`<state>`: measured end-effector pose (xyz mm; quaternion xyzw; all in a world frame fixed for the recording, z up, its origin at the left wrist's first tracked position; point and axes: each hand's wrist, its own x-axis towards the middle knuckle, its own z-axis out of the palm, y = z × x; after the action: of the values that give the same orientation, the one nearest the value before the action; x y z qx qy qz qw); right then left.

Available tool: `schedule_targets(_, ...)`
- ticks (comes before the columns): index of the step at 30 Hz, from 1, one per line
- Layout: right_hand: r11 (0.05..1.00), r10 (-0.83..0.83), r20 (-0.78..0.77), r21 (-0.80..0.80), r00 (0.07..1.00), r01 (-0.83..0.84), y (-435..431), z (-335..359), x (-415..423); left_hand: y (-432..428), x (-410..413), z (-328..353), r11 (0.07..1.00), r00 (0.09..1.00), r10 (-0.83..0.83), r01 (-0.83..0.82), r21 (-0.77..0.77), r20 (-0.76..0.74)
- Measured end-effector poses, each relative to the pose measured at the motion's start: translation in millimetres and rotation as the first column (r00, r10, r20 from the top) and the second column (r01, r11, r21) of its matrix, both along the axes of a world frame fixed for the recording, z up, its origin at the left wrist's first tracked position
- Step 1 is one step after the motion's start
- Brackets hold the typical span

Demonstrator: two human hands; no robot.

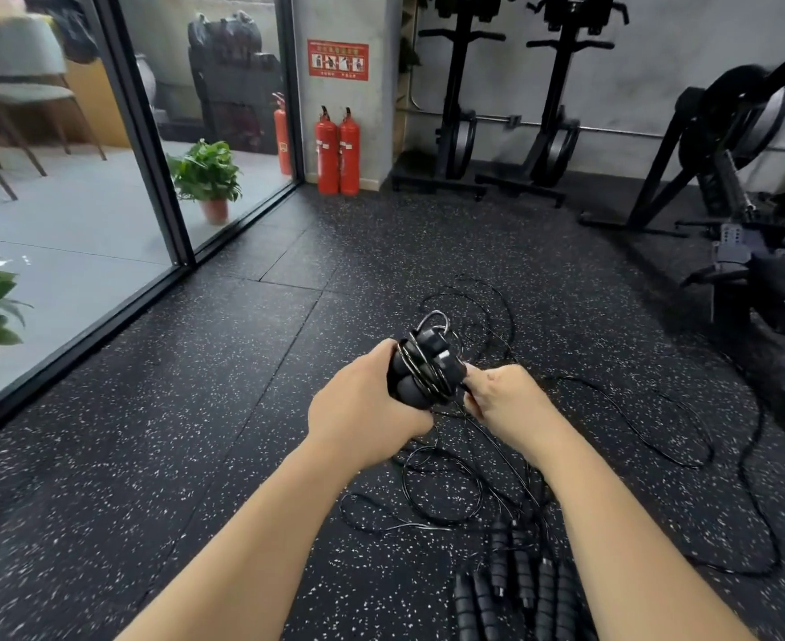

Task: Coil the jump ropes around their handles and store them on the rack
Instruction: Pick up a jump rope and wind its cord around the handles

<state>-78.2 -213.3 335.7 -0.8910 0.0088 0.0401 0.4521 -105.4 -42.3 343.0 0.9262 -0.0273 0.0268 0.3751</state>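
My left hand (pixel 363 404) grips a pair of black jump rope handles (pixel 420 367) held together, with thin black rope wound around them in several turns. My right hand (pixel 501 395) pinches the loose end of that rope just right of the handles. More thin black rope (pixel 441 483) lies in loose tangled loops on the speckled floor below and to the right. Several other black foam handles (pixel 520 589) lie side by side on the floor near the bottom edge.
A glass wall with a dark frame (pixel 150 178) runs along the left, with potted plants (pixel 208 178) behind it. Two red fire extinguishers (pixel 337 152) stand by a pillar. Black exercise machines (pixel 728 178) fill the back and right. No rack is recognisable.
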Motion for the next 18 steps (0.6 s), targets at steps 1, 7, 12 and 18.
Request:
schedule_targets(1,0.999,0.014,0.009,-0.032,1.0,-0.014,4,-1,-4,1,1,0,0.999,0.999,0.032,-0.033,-0.03,-0.026)
schedule_targets(7,0.909,0.142,0.071,-0.403,0.987,-0.102,28,0,-25,14,13,-4,0.981,0.973,0.193,-0.19,0.033,-0.126)
schedule_targets(12,0.78,0.276,0.14,-0.611,0.951,-0.136,45,20,-49,23,20,-8,0.942,0.948,0.296,-0.271,0.197,-0.113)
schedule_targets(18,0.764,0.319,0.231,-0.637,0.919,-0.105,56,43,-58,21,17,-9,0.843,0.957,0.285,-0.277,0.461,0.054)
